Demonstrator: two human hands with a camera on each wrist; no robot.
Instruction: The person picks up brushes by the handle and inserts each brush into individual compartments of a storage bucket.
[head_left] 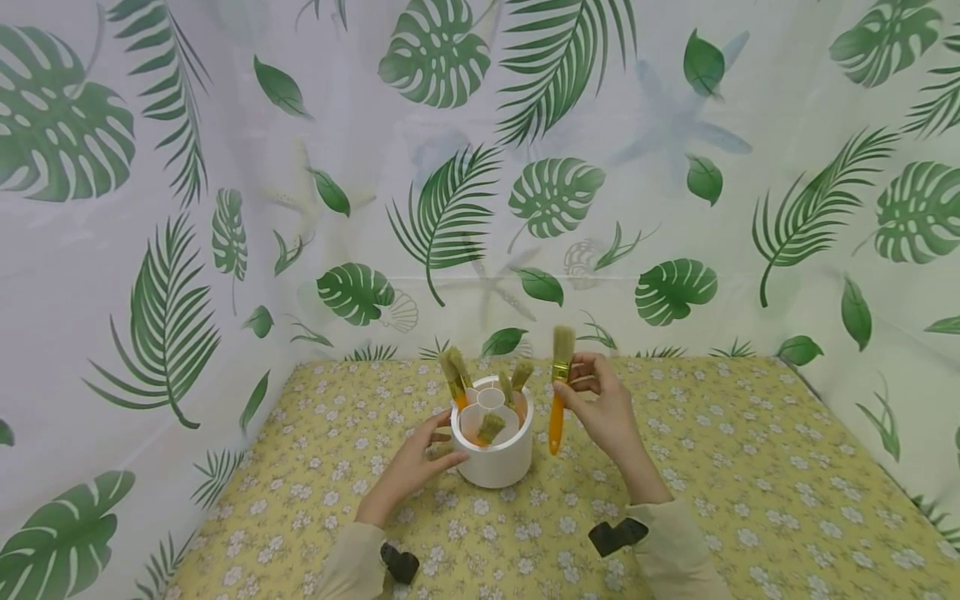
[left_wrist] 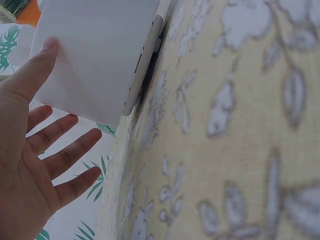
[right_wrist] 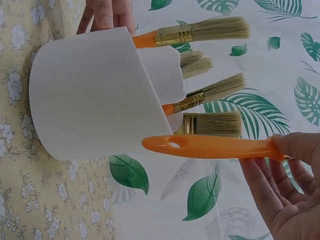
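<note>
A white round organizer [head_left: 495,471] with several compartments stands on the table. Paintbrushes with orange handles stand in it bristles up, among them one leaning left [head_left: 453,371] and a short one [head_left: 491,428] at the front. My left hand [head_left: 414,457] is at the organizer's left side; in the left wrist view its thumb [left_wrist: 44,60] lies against the wall and the other fingers are loosely spread. To the right of the organizer, my right hand [head_left: 606,415] pinches a flat paintbrush [head_left: 557,417] near its ferrule, bristles up, the orange handle hanging down.
A yellow floral cloth [head_left: 300,517] covers the table. Behind and at both sides hangs a white curtain [head_left: 465,125] with green leaf prints. Each sleeve carries a dark wrist strap piece [head_left: 618,537] near the cuff.
</note>
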